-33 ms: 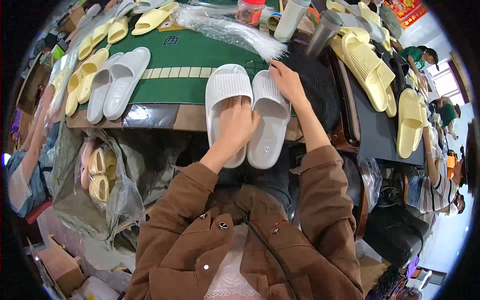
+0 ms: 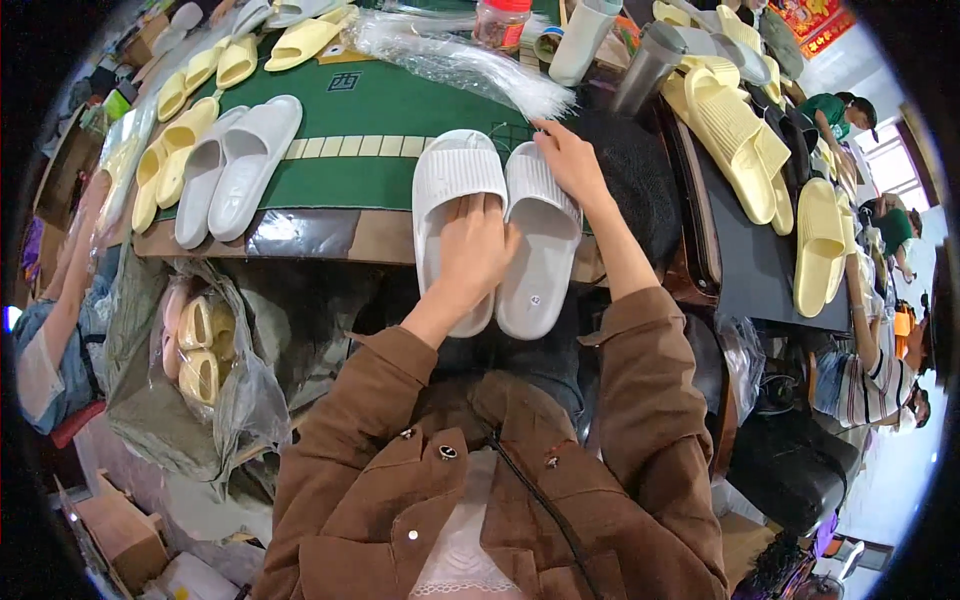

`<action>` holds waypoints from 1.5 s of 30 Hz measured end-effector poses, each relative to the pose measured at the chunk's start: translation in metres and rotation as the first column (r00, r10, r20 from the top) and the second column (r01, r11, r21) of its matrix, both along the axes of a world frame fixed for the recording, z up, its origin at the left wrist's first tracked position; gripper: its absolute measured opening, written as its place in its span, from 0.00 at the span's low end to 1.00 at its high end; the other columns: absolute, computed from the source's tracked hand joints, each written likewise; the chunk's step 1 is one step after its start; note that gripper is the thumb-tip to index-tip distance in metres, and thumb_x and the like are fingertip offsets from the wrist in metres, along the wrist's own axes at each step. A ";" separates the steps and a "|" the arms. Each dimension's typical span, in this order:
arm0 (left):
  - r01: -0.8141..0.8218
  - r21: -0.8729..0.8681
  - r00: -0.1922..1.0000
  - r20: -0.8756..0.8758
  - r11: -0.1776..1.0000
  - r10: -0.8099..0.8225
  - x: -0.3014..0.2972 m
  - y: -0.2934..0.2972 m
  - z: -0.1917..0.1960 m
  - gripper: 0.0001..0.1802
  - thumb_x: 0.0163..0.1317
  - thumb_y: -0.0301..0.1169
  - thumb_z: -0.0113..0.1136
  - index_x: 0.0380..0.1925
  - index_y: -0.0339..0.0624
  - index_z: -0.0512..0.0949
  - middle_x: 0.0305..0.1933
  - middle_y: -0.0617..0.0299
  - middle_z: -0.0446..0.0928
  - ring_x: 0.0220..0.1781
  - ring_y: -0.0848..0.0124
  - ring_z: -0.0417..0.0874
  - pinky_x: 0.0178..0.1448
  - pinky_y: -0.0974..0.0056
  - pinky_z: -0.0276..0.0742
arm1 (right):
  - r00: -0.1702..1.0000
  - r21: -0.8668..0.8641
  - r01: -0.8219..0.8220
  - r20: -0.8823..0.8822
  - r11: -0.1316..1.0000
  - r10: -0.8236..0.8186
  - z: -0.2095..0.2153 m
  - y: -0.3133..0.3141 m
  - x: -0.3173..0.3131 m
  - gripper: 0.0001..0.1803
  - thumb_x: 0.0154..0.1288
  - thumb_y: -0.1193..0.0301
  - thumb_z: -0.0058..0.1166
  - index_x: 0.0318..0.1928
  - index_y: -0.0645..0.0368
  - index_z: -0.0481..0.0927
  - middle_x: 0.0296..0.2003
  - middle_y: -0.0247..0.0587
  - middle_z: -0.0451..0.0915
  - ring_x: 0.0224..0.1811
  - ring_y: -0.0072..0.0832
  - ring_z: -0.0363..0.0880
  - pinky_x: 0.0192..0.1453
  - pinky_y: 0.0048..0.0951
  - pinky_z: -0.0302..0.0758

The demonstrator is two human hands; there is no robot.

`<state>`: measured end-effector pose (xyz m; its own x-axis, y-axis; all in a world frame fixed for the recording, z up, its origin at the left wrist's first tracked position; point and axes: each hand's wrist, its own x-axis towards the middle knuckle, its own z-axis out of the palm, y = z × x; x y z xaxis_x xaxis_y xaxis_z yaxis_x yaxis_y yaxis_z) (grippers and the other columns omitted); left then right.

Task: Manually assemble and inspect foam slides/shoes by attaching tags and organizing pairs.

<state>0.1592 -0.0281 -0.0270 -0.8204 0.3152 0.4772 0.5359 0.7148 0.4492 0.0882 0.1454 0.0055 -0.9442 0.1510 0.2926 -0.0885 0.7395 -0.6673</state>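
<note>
Two white slide sandals lie side by side at the near edge of the green-topped table (image 2: pixel 390 120), their heels overhanging toward me. My left hand (image 2: pixel 478 250) rests flat on the footbed of the left white sandal (image 2: pixel 452 172), fingers spread. My right hand (image 2: pixel 565 160) presses on the strap of the right white sandal (image 2: pixel 538 262) near its toe end. A bundle of clear plastic bags (image 2: pixel 450 62) lies just beyond the sandals.
Another white pair (image 2: pixel 235 165) and several pale yellow sandals (image 2: pixel 170 160) lie at the left. More yellow sandals (image 2: pixel 735 130) cover the dark surface at the right. Cups and a jar (image 2: pixel 500 20) stand at the back. A bag of sandals (image 2: pixel 195 350) hangs below; people sit on both sides.
</note>
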 end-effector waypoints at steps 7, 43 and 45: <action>0.020 0.019 1.000 -0.016 1.000 -0.019 -0.001 0.000 0.000 0.19 0.54 0.34 0.58 0.41 0.28 0.74 0.44 0.41 0.73 0.47 0.46 0.76 0.54 0.50 0.73 | 0.995 -0.067 -0.045 -0.096 0.997 0.038 -0.008 -0.008 -0.044 0.15 0.61 0.65 0.54 0.45 0.58 0.82 0.37 0.52 0.83 0.41 0.46 0.82 0.48 0.41 0.77; 0.050 0.193 0.978 -0.206 0.980 -0.009 -0.099 -0.001 0.055 0.09 0.60 0.30 0.56 0.38 0.40 0.79 0.35 0.52 0.80 0.41 0.52 0.80 0.43 0.53 0.78 | 0.948 -0.314 -0.137 -0.317 0.940 0.033 -0.004 -0.044 -0.005 0.06 0.59 0.78 0.53 0.38 0.64 0.80 0.31 0.50 0.83 0.35 0.42 0.83 0.40 0.34 0.78; 0.136 0.186 0.987 0.058 0.973 -0.149 -0.117 0.005 0.043 0.12 0.62 0.29 0.54 0.44 0.38 0.79 0.37 0.49 0.80 0.38 0.49 0.81 0.43 0.55 0.76 | 0.942 -0.271 -0.104 -0.335 0.957 0.007 -0.008 -0.045 -0.004 0.07 0.60 0.78 0.53 0.39 0.65 0.79 0.31 0.47 0.83 0.33 0.35 0.83 0.40 0.31 0.78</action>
<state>0.0426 -0.0227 0.0163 -0.8070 0.3447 0.4795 0.5885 0.5369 0.6045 0.0845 0.1001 -0.0030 -0.8120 0.2227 0.5394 -0.3728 0.5132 -0.7731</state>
